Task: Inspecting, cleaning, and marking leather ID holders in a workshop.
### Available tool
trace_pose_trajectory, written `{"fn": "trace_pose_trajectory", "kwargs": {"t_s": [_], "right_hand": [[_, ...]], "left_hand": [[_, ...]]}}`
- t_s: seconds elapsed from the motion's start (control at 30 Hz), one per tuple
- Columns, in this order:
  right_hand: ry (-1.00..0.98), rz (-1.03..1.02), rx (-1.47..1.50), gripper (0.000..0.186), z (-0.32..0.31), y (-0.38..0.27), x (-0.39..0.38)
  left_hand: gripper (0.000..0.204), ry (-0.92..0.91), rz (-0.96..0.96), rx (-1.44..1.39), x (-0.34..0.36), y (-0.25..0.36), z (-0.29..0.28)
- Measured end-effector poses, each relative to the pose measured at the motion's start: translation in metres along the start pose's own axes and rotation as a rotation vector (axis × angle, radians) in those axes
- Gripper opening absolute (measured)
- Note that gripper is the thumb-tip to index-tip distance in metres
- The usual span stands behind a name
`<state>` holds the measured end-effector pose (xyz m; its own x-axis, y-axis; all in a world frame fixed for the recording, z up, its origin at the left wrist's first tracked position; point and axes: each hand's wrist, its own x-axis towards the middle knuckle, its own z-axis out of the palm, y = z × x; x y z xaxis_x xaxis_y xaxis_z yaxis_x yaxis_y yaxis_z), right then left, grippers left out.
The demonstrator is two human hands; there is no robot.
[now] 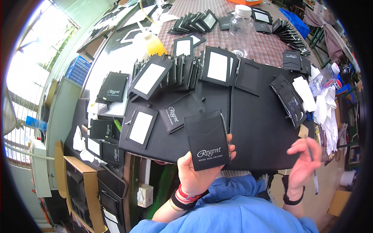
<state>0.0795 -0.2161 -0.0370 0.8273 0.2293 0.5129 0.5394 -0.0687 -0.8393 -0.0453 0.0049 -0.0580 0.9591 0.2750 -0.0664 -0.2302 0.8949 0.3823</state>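
Observation:
A black card holder with silver lettering and a zip down its right edge is upright in my left hand, thumb at its lower left, fingertips round its right edge. Off to the right, my right hand is raised beyond the table's front edge. A slim pen, its lower part pale, is held between its fingers. Just behind the held piece lies a second lettered card holder, tilted. Left of that is a card holder with a white window.
Rows of black card holders stand across the black tabletop. A clear bottle and an orange-yellow bottle are behind. A zipped pouch lies at right. An open cardboard box is at lower left.

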Motion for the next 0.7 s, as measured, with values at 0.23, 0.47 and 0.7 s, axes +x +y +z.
{"fn": "trace_pose_trajectory", "kwargs": {"t_s": [0.23,0.47,0.7], "right_hand": [[-0.641,-0.248,0.283,0.017,0.083,-0.032,0.008],[-0.563,-0.033,0.473,0.015,0.121,-0.018,0.0],[-0.57,-0.142,0.407,0.015,0.124,-0.014,0.001]], "left_hand": [[0.069,0.113,0.035,0.123,0.002,-0.003,0.007],[0.071,0.019,0.056,0.177,0.002,-0.001,0.002],[0.073,0.071,0.001,0.177,0.004,0.001,0.004]]}}
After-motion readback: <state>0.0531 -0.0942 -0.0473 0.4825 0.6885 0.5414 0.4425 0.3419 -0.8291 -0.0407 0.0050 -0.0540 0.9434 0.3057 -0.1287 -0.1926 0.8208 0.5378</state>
